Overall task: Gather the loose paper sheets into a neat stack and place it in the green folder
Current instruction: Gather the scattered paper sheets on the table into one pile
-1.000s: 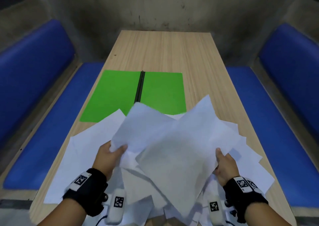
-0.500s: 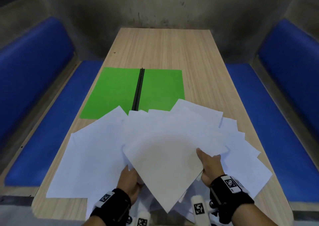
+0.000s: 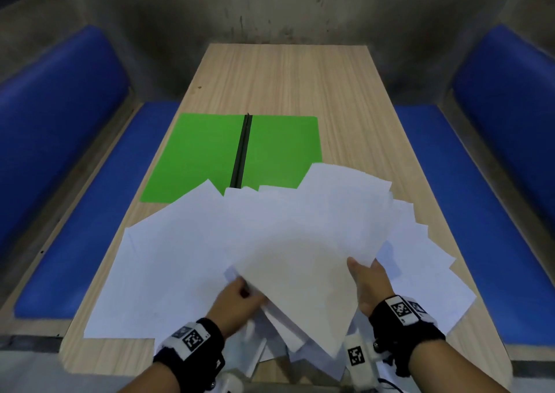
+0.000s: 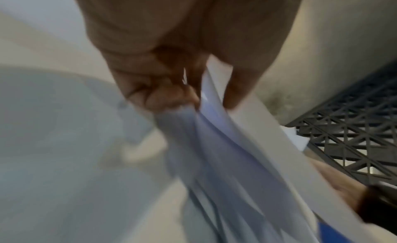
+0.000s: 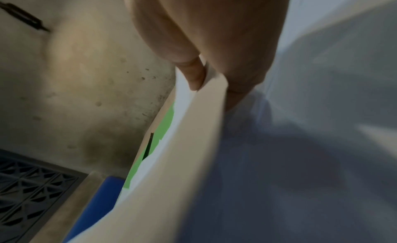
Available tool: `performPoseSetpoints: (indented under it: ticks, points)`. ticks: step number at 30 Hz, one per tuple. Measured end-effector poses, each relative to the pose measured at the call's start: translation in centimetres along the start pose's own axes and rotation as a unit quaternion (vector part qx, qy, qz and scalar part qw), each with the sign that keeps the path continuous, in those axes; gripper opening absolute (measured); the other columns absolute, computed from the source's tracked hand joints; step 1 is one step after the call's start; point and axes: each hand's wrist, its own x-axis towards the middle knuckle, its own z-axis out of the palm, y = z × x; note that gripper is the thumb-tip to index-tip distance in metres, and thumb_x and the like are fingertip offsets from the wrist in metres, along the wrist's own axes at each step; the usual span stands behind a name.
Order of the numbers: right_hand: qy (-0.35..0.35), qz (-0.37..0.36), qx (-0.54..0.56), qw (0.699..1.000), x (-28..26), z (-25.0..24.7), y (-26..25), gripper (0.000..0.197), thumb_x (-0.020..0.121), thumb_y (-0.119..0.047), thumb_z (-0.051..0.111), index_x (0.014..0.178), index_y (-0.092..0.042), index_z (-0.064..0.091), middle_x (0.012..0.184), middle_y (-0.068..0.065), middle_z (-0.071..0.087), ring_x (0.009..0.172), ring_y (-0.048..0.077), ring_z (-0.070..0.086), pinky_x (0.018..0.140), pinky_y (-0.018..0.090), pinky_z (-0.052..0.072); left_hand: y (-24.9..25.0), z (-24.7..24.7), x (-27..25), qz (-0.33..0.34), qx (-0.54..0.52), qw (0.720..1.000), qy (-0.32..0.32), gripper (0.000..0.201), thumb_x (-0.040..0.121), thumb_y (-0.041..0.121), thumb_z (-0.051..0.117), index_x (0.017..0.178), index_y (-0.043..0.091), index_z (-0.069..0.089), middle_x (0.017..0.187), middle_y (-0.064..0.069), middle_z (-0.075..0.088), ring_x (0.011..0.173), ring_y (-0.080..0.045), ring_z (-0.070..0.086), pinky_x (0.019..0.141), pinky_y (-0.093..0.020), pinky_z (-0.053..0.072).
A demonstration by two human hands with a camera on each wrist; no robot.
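Several white paper sheets [image 3: 288,242] lie fanned over the near half of the wooden table [image 3: 285,74]. My left hand [image 3: 237,301] pinches the near left edge of the raised bunch of sheets [image 4: 217,136], thumb on top. At the bunch's right edge my right hand [image 3: 368,275] grips the sheets [image 5: 193,144] between thumb and fingers. The green folder [image 3: 204,155] lies open and flat beyond the papers, its black spine [image 3: 241,149] running down the middle; a few sheet corners overlap its near edge. A green sliver of the folder [image 5: 165,122] shows in the right wrist view.
Blue padded benches flank the table, one on the left [image 3: 75,206] and one on the right [image 3: 480,206]. A stained concrete wall [image 3: 285,5] closes off the far end. Loose sheets reach the table's near and right edges.
The lifted bunch of sheets has come down and flattened toward the table. My left hand slid from the bunch's upper left edge to its near left edge; the right hand kept its hold.
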Motion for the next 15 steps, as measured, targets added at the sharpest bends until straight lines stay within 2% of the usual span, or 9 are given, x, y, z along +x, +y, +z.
performPoseSetpoints:
  ticks: [2, 3, 5, 7, 8, 10, 12, 14, 15]
  points:
    - [-0.015, -0.059, 0.002, 0.998, -0.8, -0.9, -1.2, 0.04, 0.096, -0.011, 0.053, 0.134, -0.004, 0.046, 0.124, 0.014, 0.059, 0.094, 0.025, 0.063, 0.077, 0.037, 0.052, 0.2, -2.0, 0.7, 0.072, -0.08, 0.98, 0.166, 0.026, 0.074, 0.027, 0.055, 0.098, 0.017, 0.055, 0.093, -0.009, 0.054, 0.08, -0.02, 0.052, 0.068, -0.028, 0.042]
    - [-0.026, -0.082, 0.003, 0.996, -1.0, -1.4, -1.9, 0.035, 0.096, -0.01, 0.052, 0.131, -0.005, 0.05, 0.12, 0.014, 0.063, 0.088, 0.02, 0.064, 0.069, 0.032, 0.052, 0.6, -3.1, 1.3, 0.092, -0.124, 0.964, 0.216, 0.034, 0.078, 0.024, 0.058, 0.112, 0.02, 0.054, 0.109, -0.008, 0.052, 0.096, -0.021, 0.052, 0.079, -0.029, 0.042]
    - [-0.06, -0.109, 0.01, 0.992, -1.4, -1.9, -3.0, 0.034, 0.097, -0.009, 0.051, 0.13, -0.006, 0.052, 0.115, 0.01, 0.066, 0.089, 0.015, 0.064, 0.062, 0.024, 0.053, 2.4, -4.8, 2.5, 0.102, -0.155, 0.96, 0.209, 0.051, 0.088, 0.029, 0.059, 0.136, 0.024, 0.042, 0.136, 0.0, 0.043, 0.123, -0.017, 0.044, 0.1, -0.032, 0.036]
    - [-0.098, -0.136, -0.007, 0.986, -2.1, -1.6, -4.4, 0.03, 0.096, -0.009, 0.052, 0.125, -0.006, 0.057, 0.105, 0.0, 0.069, 0.092, 0.011, 0.065, 0.061, 0.013, 0.053, 4.8, -5.3, 3.7, 0.103, -0.139, 0.977, 0.123, 0.076, 0.081, 0.048, 0.061, 0.146, 0.028, 0.027, 0.149, 0.006, 0.032, 0.136, -0.012, 0.033, 0.111, -0.035, 0.029]
    - [-0.115, -0.152, -0.018, 0.982, -2.6, -1.2, -5.2, 0.027, 0.094, -0.01, 0.054, 0.121, -0.007, 0.06, 0.103, -0.004, 0.07, 0.095, 0.011, 0.066, 0.066, 0.012, 0.053, 5.8, -5.2, 4.4, 0.103, -0.132, 0.982, 0.088, 0.087, 0.077, 0.052, 0.064, 0.148, 0.028, 0.021, 0.152, 0.004, 0.029, 0.139, -0.012, 0.029, 0.114, -0.036, 0.026]
    - [-0.147, -0.182, -0.027, 0.972, -3.1, -0.7, -6.3, 0.025, 0.088, -0.015, 0.062, 0.113, -0.013, 0.064, 0.103, -0.003, 0.074, 0.101, 0.017, 0.069, 0.085, 0.025, 0.055, 7.7, -5.2, 5.3, 0.116, -0.162, 0.979, 0.046, 0.089, 0.078, 0.042, 0.07, 0.148, 0.025, 0.019, 0.152, -0.001, 0.032, 0.141, -0.014, 0.029, 0.113, -0.032, 0.025]
    - [-0.18, -0.199, -0.014, 0.963, -3.4, -0.2, -7.1, 0.027, 0.083, -0.015, 0.066, 0.109, -0.015, 0.066, 0.107, 0.002, 0.074, 0.103, 0.02, 0.069, 0.091, 0.035, 0.054, 8.7, -5.3, 5.6, 0.167, -0.185, 0.968, 0.028, 0.074, 0.077, 0.033, 0.072, 0.14, 0.019, 0.037, 0.141, -0.001, 0.05, 0.132, -0.014, 0.046, 0.112, -0.036, 0.032]
    - [-0.181, -0.229, -0.025, 0.956, -4.0, 0.4, -7.7, 0.026, 0.083, -0.007, 0.068, 0.106, -0.018, 0.067, 0.106, 0.002, 0.074, 0.101, 0.016, 0.07, 0.088, 0.031, 0.055, 9.5, -4.8, 5.0, 0.221, -0.177, 0.959, 0.031, 0.052, 0.078, 0.024, 0.07, 0.126, 0.015, 0.054, 0.125, -0.001, 0.064, 0.114, -0.009, 0.061, 0.103, -0.039, 0.045]
    - [-0.164, -0.253, -0.036, 0.953, -4.2, 0.6, -8.1, 0.027, 0.082, -0.005, 0.07, 0.104, -0.021, 0.067, 0.104, -0.001, 0.074, 0.1, 0.012, 0.07, 0.088, 0.028, 0.054, 10.1, -4.3, 4.5, 0.247, -0.172, 0.953, 0.045, 0.041, 0.082, 0.016, 0.068, 0.121, 0.014, 0.057, 0.119, 0.0, 0.066, 0.107, -0.003, 0.063, 0.097, -0.031, 0.048]
